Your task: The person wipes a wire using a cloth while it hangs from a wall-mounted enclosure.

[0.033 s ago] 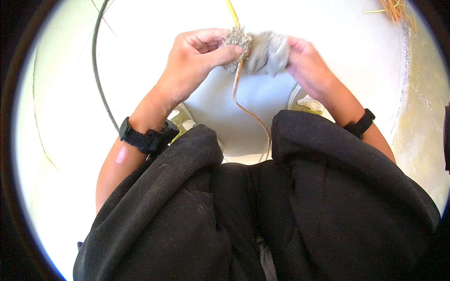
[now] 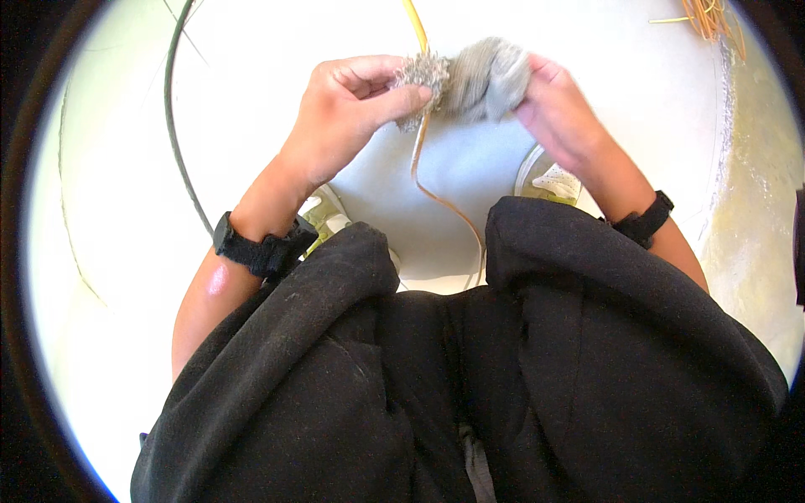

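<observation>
A thin cable (image 2: 419,155), yellow at the top and brownish further down, runs from the far edge toward my lap. My left hand (image 2: 356,105) is closed, thumb on top, around a shaggy grey wad (image 2: 423,74) at the cable. To its right hangs a bunched grey knitted cloth (image 2: 478,80), glove-like in its ribbing. My right hand (image 2: 560,109) grips the cloth's far right end, slightly blurred. The wad and the cloth touch; I cannot tell whether they are one piece. Part of the cable is hidden behind the wad.
A dark thick cable (image 2: 170,109) curves along the pale floor (image 2: 117,184) on the left. Orange and yellow wires (image 2: 708,17) lie in a bundle at the far right. My shoes (image 2: 553,180) and dark-trousered knees (image 2: 545,243) are below the hands.
My right hand has shifted slightly up and to the right, and the cloth with it. The left hand has stayed nearly in place on the wad.
</observation>
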`<action>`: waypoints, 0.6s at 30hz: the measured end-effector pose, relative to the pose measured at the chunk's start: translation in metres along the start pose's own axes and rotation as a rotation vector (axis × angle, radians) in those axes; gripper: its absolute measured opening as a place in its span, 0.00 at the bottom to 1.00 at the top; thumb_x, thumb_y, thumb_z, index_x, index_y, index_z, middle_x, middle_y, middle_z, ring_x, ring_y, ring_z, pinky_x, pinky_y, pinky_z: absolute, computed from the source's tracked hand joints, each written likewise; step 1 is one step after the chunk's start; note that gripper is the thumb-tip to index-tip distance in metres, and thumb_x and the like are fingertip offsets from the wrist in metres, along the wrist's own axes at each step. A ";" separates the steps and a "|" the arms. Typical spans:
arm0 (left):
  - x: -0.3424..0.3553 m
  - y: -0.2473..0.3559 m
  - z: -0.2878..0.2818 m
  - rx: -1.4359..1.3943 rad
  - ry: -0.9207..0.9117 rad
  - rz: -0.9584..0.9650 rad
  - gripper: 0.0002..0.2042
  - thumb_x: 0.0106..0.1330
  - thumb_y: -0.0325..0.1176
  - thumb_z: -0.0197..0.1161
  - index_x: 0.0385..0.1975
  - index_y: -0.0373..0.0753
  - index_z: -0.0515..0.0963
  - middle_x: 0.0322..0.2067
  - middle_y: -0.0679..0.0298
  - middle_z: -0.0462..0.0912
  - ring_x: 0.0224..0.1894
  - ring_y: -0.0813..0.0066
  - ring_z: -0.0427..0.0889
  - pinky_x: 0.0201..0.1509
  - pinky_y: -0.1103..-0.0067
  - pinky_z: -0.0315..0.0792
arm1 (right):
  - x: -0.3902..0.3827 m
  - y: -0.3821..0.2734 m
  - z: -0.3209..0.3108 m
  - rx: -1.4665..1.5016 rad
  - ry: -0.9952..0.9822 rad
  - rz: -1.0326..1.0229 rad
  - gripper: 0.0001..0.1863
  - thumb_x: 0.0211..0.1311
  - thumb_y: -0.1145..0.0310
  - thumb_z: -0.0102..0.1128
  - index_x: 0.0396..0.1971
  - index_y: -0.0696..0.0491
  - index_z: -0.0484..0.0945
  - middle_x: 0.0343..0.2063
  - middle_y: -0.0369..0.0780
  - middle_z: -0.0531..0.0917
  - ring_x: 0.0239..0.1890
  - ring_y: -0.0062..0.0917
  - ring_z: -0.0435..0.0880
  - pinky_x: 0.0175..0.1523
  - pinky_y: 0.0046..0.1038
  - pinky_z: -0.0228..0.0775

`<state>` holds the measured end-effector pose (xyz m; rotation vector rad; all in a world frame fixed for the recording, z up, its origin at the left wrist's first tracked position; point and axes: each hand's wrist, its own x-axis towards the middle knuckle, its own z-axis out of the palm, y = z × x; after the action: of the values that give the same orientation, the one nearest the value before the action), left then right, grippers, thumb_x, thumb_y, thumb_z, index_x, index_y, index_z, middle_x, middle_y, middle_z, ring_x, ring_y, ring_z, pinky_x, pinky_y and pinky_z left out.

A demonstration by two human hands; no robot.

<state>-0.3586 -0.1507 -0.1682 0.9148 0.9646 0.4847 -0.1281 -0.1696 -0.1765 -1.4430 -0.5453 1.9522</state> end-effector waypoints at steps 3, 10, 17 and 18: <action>-0.004 -0.002 0.005 0.151 -0.030 0.017 0.08 0.59 0.25 0.59 0.37 0.32 0.79 0.28 0.67 0.79 0.29 0.85 0.74 0.34 0.86 0.70 | 0.008 -0.025 0.002 0.053 -0.085 -0.123 0.15 0.63 0.67 0.50 0.47 0.57 0.73 0.41 0.37 0.79 0.44 0.21 0.77 0.50 0.25 0.69; 0.001 -0.014 0.013 0.288 0.021 0.016 0.09 0.58 0.32 0.60 0.31 0.31 0.79 0.18 0.72 0.73 0.21 0.88 0.67 0.24 0.87 0.63 | 0.029 -0.036 0.049 -0.613 -0.314 -0.340 0.14 0.60 0.65 0.54 0.37 0.60 0.78 0.30 0.41 0.82 0.32 0.22 0.79 0.40 0.24 0.69; 0.001 -0.011 -0.029 -0.102 0.210 0.055 0.16 0.68 0.40 0.48 0.50 0.37 0.71 0.37 0.66 0.78 0.41 0.80 0.73 0.51 0.80 0.65 | 0.027 -0.034 0.032 -1.003 -0.123 -0.468 0.18 0.62 0.61 0.46 0.28 0.62 0.75 0.17 0.45 0.77 0.20 0.26 0.75 0.30 0.30 0.65; 0.004 -0.006 -0.034 -0.289 0.258 0.081 0.19 0.70 0.42 0.45 0.54 0.39 0.67 0.42 0.65 0.76 0.45 0.78 0.72 0.56 0.78 0.63 | 0.023 -0.034 0.029 -0.972 -0.135 -0.397 0.17 0.63 0.62 0.45 0.29 0.62 0.75 0.18 0.43 0.77 0.21 0.25 0.75 0.30 0.29 0.65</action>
<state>-0.3864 -0.1365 -0.1840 0.6413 1.0597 0.8040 -0.1514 -0.1280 -0.1609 -1.5397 -1.8631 1.4928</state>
